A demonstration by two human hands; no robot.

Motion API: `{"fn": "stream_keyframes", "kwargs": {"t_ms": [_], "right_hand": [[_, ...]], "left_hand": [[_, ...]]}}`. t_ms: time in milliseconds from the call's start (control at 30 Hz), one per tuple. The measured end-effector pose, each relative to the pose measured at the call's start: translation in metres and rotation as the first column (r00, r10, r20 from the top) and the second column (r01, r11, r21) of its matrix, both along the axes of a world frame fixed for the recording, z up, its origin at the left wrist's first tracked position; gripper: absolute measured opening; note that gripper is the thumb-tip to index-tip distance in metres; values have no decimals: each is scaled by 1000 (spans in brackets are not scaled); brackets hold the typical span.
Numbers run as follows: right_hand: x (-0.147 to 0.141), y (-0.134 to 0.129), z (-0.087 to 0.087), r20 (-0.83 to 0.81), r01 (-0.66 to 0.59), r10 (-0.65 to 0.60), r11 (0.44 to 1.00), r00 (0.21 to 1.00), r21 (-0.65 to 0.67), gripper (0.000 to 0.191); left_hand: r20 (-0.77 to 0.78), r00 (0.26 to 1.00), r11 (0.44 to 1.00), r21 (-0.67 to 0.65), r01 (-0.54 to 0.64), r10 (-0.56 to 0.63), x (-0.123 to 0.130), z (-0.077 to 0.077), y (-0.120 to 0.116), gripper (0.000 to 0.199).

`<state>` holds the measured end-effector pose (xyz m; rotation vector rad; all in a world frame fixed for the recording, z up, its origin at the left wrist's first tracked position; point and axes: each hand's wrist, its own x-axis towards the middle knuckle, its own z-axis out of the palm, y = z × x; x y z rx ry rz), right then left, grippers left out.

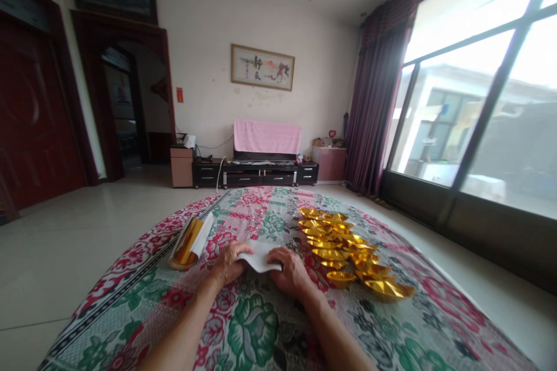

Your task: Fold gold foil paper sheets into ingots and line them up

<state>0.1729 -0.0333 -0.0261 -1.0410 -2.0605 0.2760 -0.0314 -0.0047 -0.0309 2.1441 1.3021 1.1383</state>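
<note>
A sheet of white paper [260,256] is held between my two hands, just above the flowered tablecloth, and it looks bent. My left hand [230,264] grips its left edge, thumb on top and fingers curled beneath. On the right edge, my right hand [287,266] has its fingers wrapped round the paper. To the right, several shiny gold folded paper boat shapes [342,279] sit in rows on the cloth. Left of my hands lies a curled stack of gold and white sheets [190,242].
The round table's patterned cloth [252,324] spreads beneath everything. Beyond it stand a low black cabinet [261,177] and a pink cloth [267,137] over a screen. Large windows and a purple curtain [374,87] are at the right, a dark red door [37,110] at the left.
</note>
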Motion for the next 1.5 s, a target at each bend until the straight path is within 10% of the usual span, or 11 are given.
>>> {"fn": "stream_keyframes", "kwargs": {"t_ms": [300,667,867,1167,1500], "right_hand": [[-2,-2,3,-35,193,-193,981,981,-13,26],[-15,17,-5,57,469,-467,883,883,-29,20],[-21,21,1,120,507,-497,858,859,-80,10],[-22,27,-9,83,580,-576,813,813,-47,49],[-24,28,-10,127,537,-532,843,837,-6,32]], "left_hand": [[363,927,966,-260,5,93,-1,0,9,47],[62,985,987,-38,-159,161,2,-1,5,51],[-92,972,976,11,-216,216,6,-3,5,43],[-208,957,979,91,-184,200,8,-5,7,29],[-290,921,965,121,-234,260,9,-8,9,23]]}}
